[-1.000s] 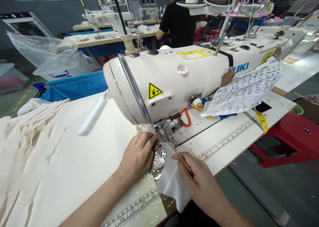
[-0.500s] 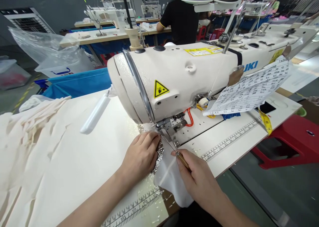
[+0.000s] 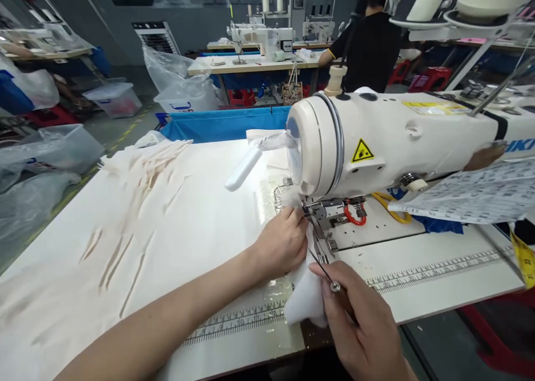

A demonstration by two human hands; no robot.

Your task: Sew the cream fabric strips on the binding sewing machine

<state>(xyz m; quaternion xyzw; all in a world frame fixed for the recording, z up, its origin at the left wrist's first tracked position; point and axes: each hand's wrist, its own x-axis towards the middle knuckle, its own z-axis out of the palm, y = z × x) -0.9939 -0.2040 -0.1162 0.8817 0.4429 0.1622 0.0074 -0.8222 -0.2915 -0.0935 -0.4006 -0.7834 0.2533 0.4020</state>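
A white sewing machine (image 3: 368, 141) stands on the table. My left hand (image 3: 282, 242) is closed on white fabric (image 3: 307, 303) beside the needle area, its fingertips close to the presser foot. The fabric runs down from there toward the table's front edge. In my right hand (image 3: 359, 314) is an awl (image 3: 335, 286) with a thin metal shaft and a wooden handle, mostly covered by the fingers. Its tip points up and left toward the fabric in front of the machine.
Pale cloth pieces (image 3: 137, 203) spread over the table's left side. A white tool (image 3: 243, 169) lies left of the machine head. Printed paper (image 3: 472, 191) and yellow scissors (image 3: 393, 208) are at right. A person in black (image 3: 371, 47) sits behind.
The view has turned left, so the machine appears farther right. My left hand remains by the needle area. The awl's tip has moved back from the presser foot.
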